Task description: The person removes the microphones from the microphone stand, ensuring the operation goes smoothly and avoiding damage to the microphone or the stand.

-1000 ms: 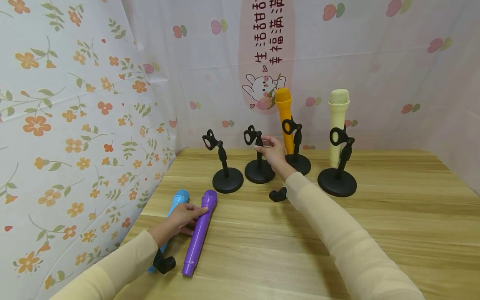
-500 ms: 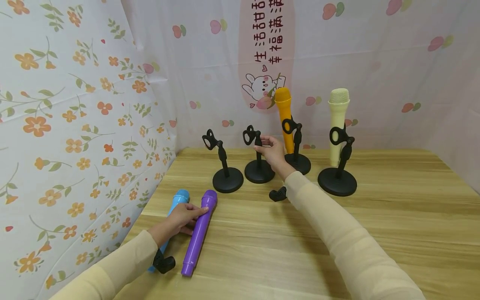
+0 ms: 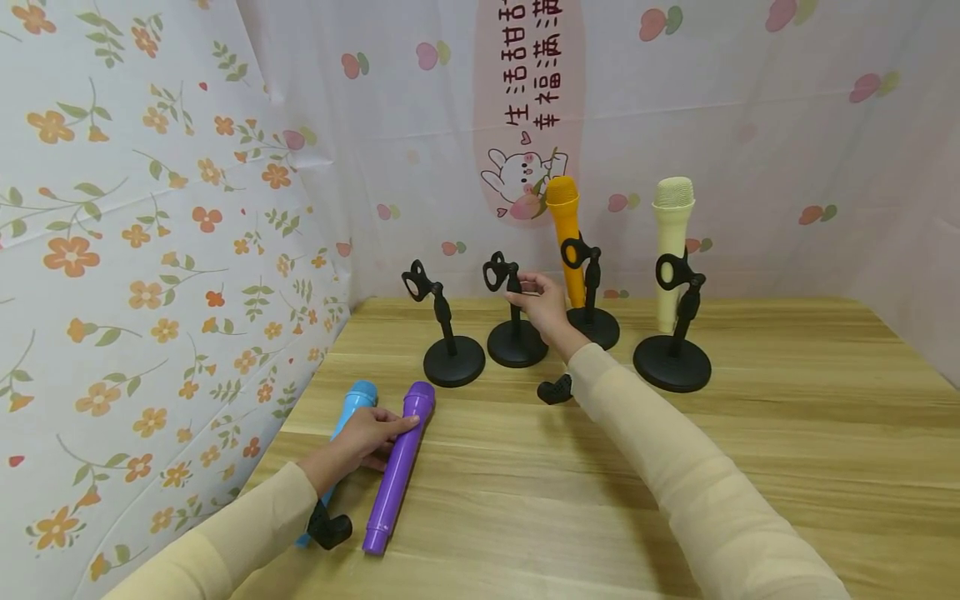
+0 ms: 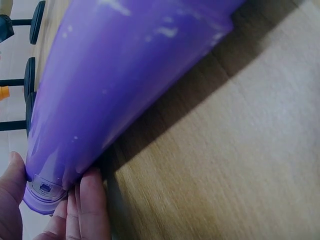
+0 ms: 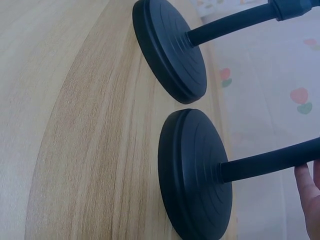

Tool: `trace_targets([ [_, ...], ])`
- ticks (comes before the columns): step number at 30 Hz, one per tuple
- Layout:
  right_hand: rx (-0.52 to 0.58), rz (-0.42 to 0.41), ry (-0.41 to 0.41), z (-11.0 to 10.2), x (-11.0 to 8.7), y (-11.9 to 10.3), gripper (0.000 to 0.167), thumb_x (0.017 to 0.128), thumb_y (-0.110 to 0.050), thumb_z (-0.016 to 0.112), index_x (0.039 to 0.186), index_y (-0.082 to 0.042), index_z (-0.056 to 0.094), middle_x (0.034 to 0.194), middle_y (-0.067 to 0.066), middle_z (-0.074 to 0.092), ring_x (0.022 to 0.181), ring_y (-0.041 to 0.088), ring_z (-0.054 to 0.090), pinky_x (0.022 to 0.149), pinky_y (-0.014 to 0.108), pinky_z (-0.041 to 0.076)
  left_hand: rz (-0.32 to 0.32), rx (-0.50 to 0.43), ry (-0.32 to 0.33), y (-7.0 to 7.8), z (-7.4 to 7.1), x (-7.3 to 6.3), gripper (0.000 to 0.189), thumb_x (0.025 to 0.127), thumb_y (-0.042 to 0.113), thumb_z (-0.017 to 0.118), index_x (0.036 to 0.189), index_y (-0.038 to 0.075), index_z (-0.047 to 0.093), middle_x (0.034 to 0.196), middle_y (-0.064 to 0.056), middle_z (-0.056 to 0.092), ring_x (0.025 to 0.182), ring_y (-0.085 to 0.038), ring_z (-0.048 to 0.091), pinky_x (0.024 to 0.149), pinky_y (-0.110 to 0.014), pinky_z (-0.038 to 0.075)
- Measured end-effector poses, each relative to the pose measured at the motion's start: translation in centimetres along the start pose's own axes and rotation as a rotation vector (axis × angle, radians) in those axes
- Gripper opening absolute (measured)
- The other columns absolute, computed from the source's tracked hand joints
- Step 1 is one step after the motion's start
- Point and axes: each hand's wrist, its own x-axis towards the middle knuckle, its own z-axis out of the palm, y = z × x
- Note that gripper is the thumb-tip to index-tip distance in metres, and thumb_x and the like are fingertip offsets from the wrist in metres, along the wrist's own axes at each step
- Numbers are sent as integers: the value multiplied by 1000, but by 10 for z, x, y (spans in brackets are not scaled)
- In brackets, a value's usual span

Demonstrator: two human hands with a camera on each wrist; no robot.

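Observation:
In the head view, my left hand (image 3: 367,437) pinches a purple microphone (image 3: 393,492) just below its head, while the microphone lies on the table. Seen from the left wrist, thumb and fingers sit on opposite sides of the purple microphone (image 4: 100,95). Partly hidden under that hand and wrist is a light blue microphone (image 3: 354,406). My right hand (image 3: 549,310) holds the pole of a black desktop microphone stand (image 3: 517,345), whose clip is vacant. The right wrist view shows that stand's round base (image 5: 192,172) upright on the table, with fingertips at the pole.
Left of the held stand is another black stand (image 3: 453,362) with a vacant clip. To the right, an orange microphone (image 3: 565,218) and a pale yellow microphone (image 3: 671,229) stand upright behind two more stands. Printed cloth (image 3: 420,167) hangs behind the wooden table (image 3: 787,467).

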Motion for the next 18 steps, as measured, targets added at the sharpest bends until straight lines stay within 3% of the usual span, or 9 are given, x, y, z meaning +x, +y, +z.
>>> trace_targets([
  [18, -9, -9, -37, -3, -2, -1, 40, 88, -7, 73, 126, -6, 60, 114, 13, 58, 102, 25, 59, 91, 33, 51, 18, 5, -5, 2, 0, -1, 48, 87, 41, 72, 106, -2, 63, 87, -12, 64, 73, -21, 64, 60, -41, 57],
])
